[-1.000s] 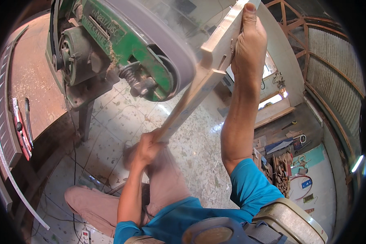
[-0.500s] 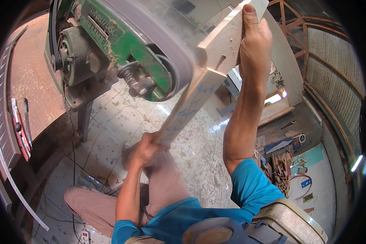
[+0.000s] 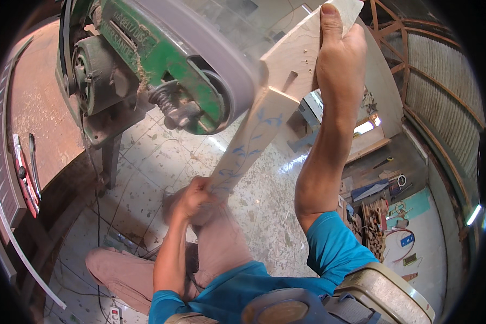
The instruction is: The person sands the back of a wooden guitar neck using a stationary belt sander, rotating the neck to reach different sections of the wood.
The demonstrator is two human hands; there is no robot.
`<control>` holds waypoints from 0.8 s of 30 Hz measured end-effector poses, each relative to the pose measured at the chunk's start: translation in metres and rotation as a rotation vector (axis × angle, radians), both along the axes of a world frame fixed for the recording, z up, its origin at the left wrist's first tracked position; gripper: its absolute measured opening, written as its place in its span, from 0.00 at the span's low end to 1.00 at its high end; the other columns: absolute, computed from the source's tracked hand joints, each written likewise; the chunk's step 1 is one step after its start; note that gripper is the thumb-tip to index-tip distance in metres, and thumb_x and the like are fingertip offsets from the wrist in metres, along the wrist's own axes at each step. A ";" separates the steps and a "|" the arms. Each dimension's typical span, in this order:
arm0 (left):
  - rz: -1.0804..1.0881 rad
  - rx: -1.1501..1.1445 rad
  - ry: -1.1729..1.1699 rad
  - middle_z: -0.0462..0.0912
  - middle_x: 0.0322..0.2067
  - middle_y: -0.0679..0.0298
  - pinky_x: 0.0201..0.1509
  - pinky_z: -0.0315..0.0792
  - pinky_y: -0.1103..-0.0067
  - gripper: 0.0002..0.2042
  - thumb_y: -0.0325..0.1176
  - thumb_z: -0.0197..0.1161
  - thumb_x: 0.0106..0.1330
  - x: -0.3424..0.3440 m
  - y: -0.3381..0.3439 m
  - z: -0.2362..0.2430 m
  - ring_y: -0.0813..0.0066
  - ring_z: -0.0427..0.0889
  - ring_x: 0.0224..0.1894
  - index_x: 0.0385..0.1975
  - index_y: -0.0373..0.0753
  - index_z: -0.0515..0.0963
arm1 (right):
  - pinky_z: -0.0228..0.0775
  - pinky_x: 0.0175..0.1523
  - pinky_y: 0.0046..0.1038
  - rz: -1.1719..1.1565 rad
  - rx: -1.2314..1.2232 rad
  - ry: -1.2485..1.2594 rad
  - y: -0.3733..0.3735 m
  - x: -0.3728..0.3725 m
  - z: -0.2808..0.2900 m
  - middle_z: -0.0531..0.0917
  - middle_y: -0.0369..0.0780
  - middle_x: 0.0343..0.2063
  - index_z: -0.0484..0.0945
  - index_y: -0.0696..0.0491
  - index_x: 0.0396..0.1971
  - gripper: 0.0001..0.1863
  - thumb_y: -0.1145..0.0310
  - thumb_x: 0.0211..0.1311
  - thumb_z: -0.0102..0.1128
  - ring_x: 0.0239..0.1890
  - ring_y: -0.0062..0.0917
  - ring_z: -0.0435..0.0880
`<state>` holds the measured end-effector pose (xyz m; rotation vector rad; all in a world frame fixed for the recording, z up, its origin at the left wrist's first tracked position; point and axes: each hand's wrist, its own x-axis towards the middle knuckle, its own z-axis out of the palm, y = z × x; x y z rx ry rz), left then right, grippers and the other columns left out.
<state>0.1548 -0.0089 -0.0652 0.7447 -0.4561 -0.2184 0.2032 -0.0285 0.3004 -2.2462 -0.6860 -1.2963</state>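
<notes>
At the far left, a red utility knife [image 3: 26,181] and a dark slim tool [image 3: 34,162] lie at the edge of the brown bench [image 3: 54,124]. Right of them stands the green belt sander [image 3: 140,48], its rounded belt end facing right and blocking the board's left side; a spring and knob [image 3: 175,108] jut out below. The left hand [image 3: 193,198], near and left, is wrapped around the narrow end of a wooden board [image 3: 289,62], above the knee. The board slants from near left to far right between the hands, its notched left edge meeting, or almost meeting, the belt. The right hand [image 3: 340,59], far and right, clamps the wide end, thumb on the face, fingers hidden behind; it is nearer the belt contact than the left. Farther right sit wood scraps [image 3: 372,224].
</notes>
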 end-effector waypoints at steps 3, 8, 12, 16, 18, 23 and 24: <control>-0.029 -0.017 0.014 0.86 0.26 0.50 0.45 0.81 0.67 0.29 0.37 0.60 0.34 0.002 -0.002 -0.005 0.62 0.85 0.28 0.38 0.22 0.84 | 0.71 0.52 0.42 -0.144 -0.020 -0.021 0.003 -0.003 0.001 0.83 0.56 0.40 0.75 0.65 0.47 0.29 0.47 0.78 0.53 0.45 0.47 0.83; -0.054 -0.050 0.014 0.86 0.28 0.50 0.45 0.81 0.68 0.29 0.36 0.61 0.34 0.000 0.002 -0.003 0.62 0.85 0.29 0.39 0.22 0.84 | 0.71 0.52 0.44 -0.119 -0.030 -0.033 0.005 -0.003 0.000 0.83 0.56 0.38 0.75 0.65 0.46 0.31 0.44 0.77 0.54 0.45 0.49 0.82; 0.134 0.077 0.029 0.86 0.31 0.51 0.43 0.79 0.71 0.27 0.33 0.60 0.39 -0.003 0.003 -0.005 0.63 0.85 0.32 0.40 0.21 0.82 | 0.73 0.46 0.40 0.101 0.027 -0.104 0.023 -0.005 -0.016 0.82 0.51 0.33 0.76 0.62 0.49 0.31 0.42 0.74 0.58 0.39 0.43 0.83; 0.403 0.216 -0.033 0.86 0.31 0.51 0.42 0.76 0.71 0.22 0.33 0.59 0.48 -0.018 0.014 0.010 0.62 0.85 0.34 0.42 0.26 0.81 | 0.72 0.28 0.30 0.399 0.035 0.045 0.008 0.037 0.003 0.75 0.41 0.24 0.75 0.56 0.41 0.22 0.49 0.71 0.55 0.22 0.27 0.75; 0.574 0.301 -0.077 0.86 0.31 0.48 0.42 0.76 0.69 0.20 0.33 0.59 0.51 -0.024 0.019 0.011 0.56 0.85 0.34 0.43 0.29 0.81 | 0.72 0.24 0.27 0.489 0.118 0.175 0.011 0.039 -0.001 0.72 0.38 0.20 0.76 0.54 0.39 0.19 0.51 0.71 0.52 0.16 0.22 0.71; 0.975 0.514 -0.095 0.82 0.34 0.43 0.41 0.76 0.61 0.22 0.32 0.58 0.48 -0.035 0.019 0.024 0.37 0.81 0.37 0.45 0.32 0.78 | 0.71 0.25 0.27 1.220 0.098 0.645 -0.003 0.066 0.007 0.71 0.40 0.17 0.77 0.56 0.45 0.25 0.47 0.71 0.46 0.15 0.23 0.70; 1.014 0.532 -0.097 0.82 0.34 0.44 0.40 0.76 0.60 0.21 0.32 0.58 0.48 -0.037 0.019 0.026 0.38 0.81 0.36 0.45 0.32 0.78 | 0.72 0.25 0.27 1.302 0.088 0.658 0.001 0.066 0.009 0.71 0.40 0.17 0.77 0.57 0.46 0.26 0.47 0.71 0.46 0.15 0.24 0.69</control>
